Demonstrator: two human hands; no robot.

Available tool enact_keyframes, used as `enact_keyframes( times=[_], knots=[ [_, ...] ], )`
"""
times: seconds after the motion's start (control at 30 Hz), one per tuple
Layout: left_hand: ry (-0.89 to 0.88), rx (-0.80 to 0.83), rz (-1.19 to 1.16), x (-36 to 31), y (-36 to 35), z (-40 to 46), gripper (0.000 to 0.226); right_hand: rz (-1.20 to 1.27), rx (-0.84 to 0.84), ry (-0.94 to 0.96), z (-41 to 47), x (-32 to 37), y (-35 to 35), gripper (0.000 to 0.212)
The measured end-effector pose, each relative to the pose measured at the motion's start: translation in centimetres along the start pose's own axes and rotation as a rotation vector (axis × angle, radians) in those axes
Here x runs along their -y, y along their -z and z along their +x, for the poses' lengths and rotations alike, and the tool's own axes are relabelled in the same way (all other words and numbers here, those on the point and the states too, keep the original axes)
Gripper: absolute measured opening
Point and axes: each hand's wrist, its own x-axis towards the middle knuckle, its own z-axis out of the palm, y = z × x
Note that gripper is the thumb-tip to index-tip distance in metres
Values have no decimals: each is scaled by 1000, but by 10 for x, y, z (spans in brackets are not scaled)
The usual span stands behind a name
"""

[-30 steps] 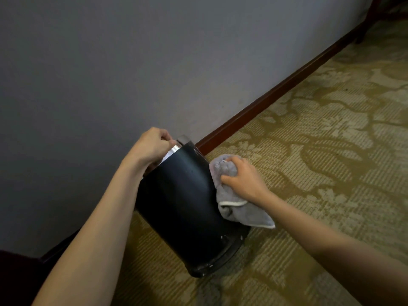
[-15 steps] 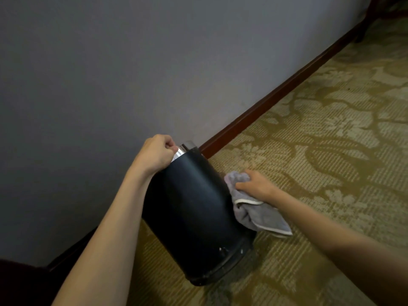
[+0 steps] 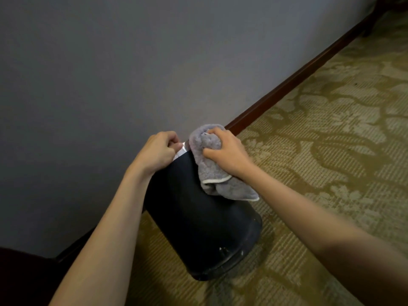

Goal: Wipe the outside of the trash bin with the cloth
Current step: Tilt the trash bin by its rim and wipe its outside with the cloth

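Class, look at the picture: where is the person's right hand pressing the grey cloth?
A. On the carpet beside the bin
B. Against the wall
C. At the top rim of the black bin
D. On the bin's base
C: the right hand bunches the cloth at the rim of the tilted bin.

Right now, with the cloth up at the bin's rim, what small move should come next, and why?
Probably drag the cloth down the bin wall toward its base. The right hand has it bunched at the top edge, the dark side below is uncovered, and the left hand grips the rim, steadying the tilted bin.
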Motion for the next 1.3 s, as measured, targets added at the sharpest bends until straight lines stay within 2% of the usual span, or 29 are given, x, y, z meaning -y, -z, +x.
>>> enact_keyframes(
  times=[0.1,0.17,0.23,0.3,0.33,0.4,0.47,0.53,0.63,0.73,0.8,0.87,0.93,1.03,1.1,1.2,1.3],
  knots=[
    [-10,7,-14,6,2,-3,13,-13,39,-170,0,-28,1,36],
    [-36,12,-12,10,4,-5,12,52,128,-345,-8,-56,3,27],
    [-66,10,-26,12,5,-7,11,42,316,-481,-23,-79,5,26],
    [-92,14,-31,14,5,-9,12,-91,490,-529,-38,-89,7,28],
    [-104,20,-33,15,5,-9,13,-108,486,-544,-42,-91,6,25],
    [-117,31,-34,15,5,-7,14,43,385,-579,-40,-90,4,15],
    [-112,31,-40,15,5,-6,13,213,194,-577,-33,-77,1,17],
    [-102,30,-51,15,5,-6,12,298,15,-461,-25,-57,-2,27],
    [-93,17,-48,13,5,-6,10,170,-152,-212,-25,-26,-6,50],
    [-92,-7,-33,12,4,-6,10,-52,-208,50,-46,-15,-17,53],
    [-99,-18,-25,12,3,-6,11,-74,-226,123,-64,-24,-25,54],
    [-95,-27,-23,14,3,-6,12,-18,-210,25,-82,-46,-29,57],
    [-76,-37,-18,17,3,-6,13,19,-148,-177,-99,-74,-32,56],
    [-60,-42,-17,20,3,-6,13,127,25,-511,-123,-112,-35,38],
    [-62,-39,-9,19,2,-5,13,212,113,-647,-127,-120,-32,25],
    [-72,-35,1,16,1,-3,13,265,101,-634,-111,-109,-24,20],
    [-82,-29,13,16,2,-1,13,346,-14,-458,-84,-75,-10,13]
  ],
)
